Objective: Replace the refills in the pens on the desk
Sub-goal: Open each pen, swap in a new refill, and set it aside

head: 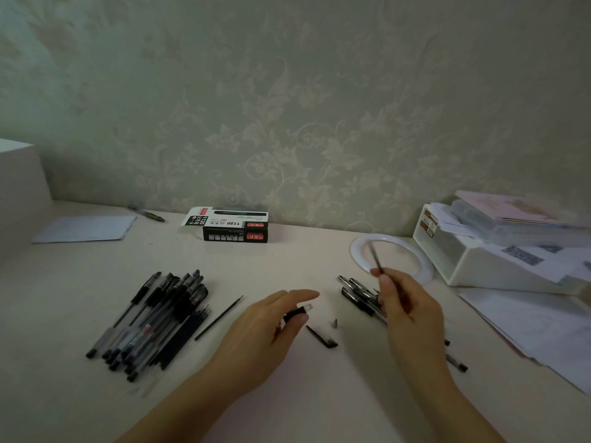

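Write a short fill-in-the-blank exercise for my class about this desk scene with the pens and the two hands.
1. The right hand holds a thin refill pointing ____.
2. The left hand holds a short pen piece with a ____ grip section.
3. The big pile of pens lies to the ____ of both hands.
4. The black box stands near the ____.

Missing words: up; black; left; wall
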`<action>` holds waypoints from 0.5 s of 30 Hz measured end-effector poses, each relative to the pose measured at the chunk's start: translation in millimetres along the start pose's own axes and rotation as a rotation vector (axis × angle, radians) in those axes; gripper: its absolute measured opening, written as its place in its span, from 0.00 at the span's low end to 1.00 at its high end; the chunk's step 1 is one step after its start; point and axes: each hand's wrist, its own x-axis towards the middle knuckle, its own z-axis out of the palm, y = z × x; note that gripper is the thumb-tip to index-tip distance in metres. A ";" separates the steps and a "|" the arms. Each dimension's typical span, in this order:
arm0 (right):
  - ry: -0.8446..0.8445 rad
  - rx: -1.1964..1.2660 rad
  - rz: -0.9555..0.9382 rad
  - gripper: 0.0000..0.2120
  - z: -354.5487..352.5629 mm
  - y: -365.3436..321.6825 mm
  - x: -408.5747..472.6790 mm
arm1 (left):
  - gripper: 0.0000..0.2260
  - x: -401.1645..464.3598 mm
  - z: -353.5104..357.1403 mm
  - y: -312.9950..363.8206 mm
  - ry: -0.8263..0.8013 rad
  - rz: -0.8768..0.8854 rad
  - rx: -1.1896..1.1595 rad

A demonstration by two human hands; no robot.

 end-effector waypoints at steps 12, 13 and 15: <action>0.054 -0.855 -0.043 0.08 -27.7 14.9 4.7 | 0.12 0.6 -1.6 -2.7 0.009 -0.032 0.043; 0.026 -0.880 -0.001 0.09 -27.0 16.1 4.4 | 0.12 0.5 -1.7 -2.7 0.007 -0.031 0.046; -0.017 -0.911 0.051 0.10 -26.0 18.2 4.5 | 0.12 0.5 -1.8 -2.8 0.014 -0.031 0.044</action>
